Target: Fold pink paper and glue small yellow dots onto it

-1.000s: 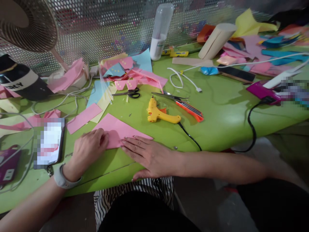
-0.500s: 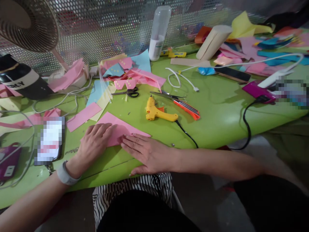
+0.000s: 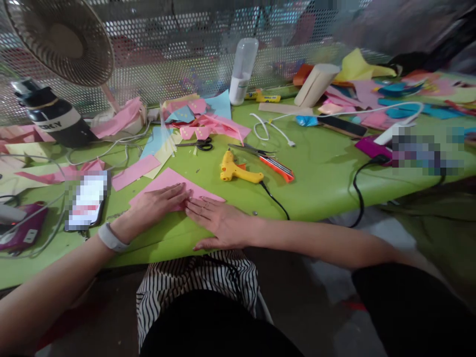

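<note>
The pink sheet (image 3: 170, 177) lies flat on the green table (image 3: 308, 171), near its front edge and directly before me, its far corner pointing away; my left hand (image 3: 158, 201) rests palm down over its left part, fingers extended; my right hand (image 3: 221, 223) is spread, fingertips on its near right part, beside the left fingertips; neither grip is closed, and both hands press without grasping. A pink strip (image 3: 136, 172) lies beyond the left hand; the yellow glue gun (image 3: 238, 171) lies beyond the right; black-handled scissors (image 3: 203, 144) lie farther back; a phone (image 3: 87, 201) lies at left.
</note>
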Motion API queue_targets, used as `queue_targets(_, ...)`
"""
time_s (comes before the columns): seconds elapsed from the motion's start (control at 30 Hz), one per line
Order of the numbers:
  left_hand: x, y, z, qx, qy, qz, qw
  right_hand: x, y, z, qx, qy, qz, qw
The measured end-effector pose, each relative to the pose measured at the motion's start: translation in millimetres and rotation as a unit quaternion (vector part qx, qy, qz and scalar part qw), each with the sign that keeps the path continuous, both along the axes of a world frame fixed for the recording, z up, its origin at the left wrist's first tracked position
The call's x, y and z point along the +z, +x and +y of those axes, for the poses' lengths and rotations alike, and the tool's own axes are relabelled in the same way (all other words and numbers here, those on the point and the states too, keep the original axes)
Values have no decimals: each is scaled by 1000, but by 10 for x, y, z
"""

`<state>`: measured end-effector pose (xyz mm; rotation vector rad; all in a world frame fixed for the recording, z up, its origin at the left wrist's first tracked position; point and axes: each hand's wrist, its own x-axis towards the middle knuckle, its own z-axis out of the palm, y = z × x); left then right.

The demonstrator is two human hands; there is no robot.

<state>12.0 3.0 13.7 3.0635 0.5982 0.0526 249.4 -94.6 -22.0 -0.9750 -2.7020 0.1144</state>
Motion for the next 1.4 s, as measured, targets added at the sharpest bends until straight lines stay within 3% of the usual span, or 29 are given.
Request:
queue_targets(0.2, 33, -14, 21, 23, -35, 2, 999, -6, 29, -61, -18, 18, 19, 1000)
queue_targets(0.3, 48, 59, -87, 53, -41, -1, 998, 41, 101, -46, -16, 23, 58, 998)
queue_targets(0.4, 51, 148, -239, 66, -8, 25, 997, 156, 250, 72, -72, 11, 140, 987)
queue_targets(0.47, 55, 163, -302, 60, 5, 39, 997, 233, 381, 175, -110, 15, 177, 978)
queue_targets(0.57, 90, 90, -303, 21, -24, 54, 998, 284, 568, 293, -122, 38, 157, 979)
queue_targets(0.7, 163, -88, -206, -31, -53, 59, 996, 226, 705, 325, -96, 65, 88, 989)
queue_targets(0.87, 172, -202, -117, -64, -73, 60, 993, 166, 705, 278, -25, 29, 36, 999)
queue_targets(1.03, 187, -191, -108, -71, -79, 57, 993, 176, 685, 282, 12, 5, 6, 1000)
queue_targets(1.4, 238, -107, -317, -39, -66, 58, 995, 168, 594, 283, 25, 35, -13, 999)
